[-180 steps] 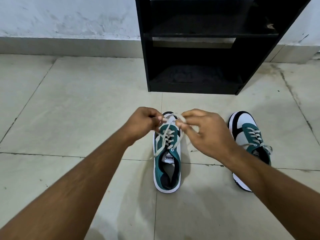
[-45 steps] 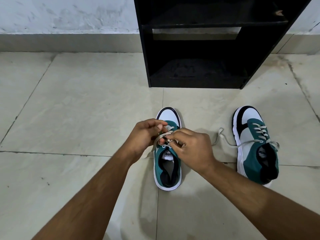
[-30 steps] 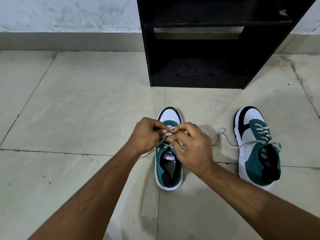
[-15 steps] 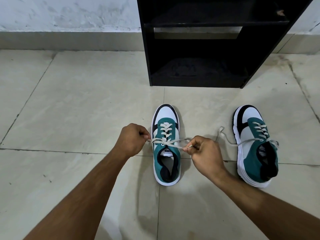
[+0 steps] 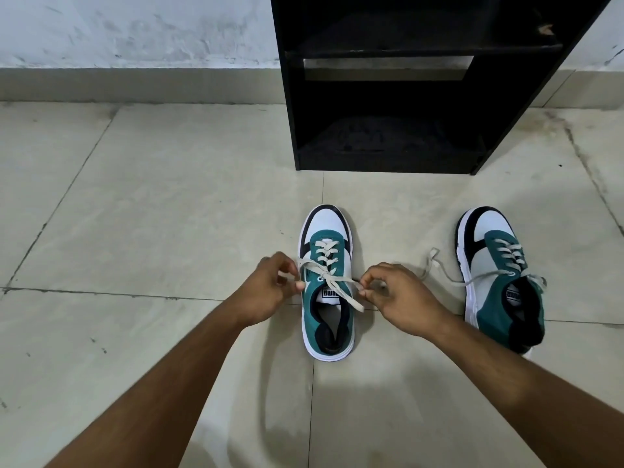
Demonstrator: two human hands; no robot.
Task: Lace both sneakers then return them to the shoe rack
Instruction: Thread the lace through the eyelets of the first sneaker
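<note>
A teal, white and black sneaker (image 5: pixel 327 319) stands on the floor in the middle, toe toward the black shoe rack (image 5: pixel 388 82). Its pale lace (image 5: pixel 326 273) is crossed into a knot over the tongue. My left hand (image 5: pixel 270 292) pinches the lace end at the shoe's left side. My right hand (image 5: pixel 396 295) pinches the other end at its right side. A second matching sneaker (image 5: pixel 499 282) stands to the right, its loose lace (image 5: pixel 435 265) trailing on the floor toward my right hand.
The rack stands against the white wall (image 5: pixel 135 28), with its bottom shelf (image 5: pixel 381 143) open toward me and nothing visible on it. Pale floor tiles (image 5: pixel 169 214) with dark grout lines stretch all around the shoes.
My hands were bunched over the tongue of the middle sneaker. They have pulled apart sideways, drawing the lace ends out and closing the knot down on the shoe.
</note>
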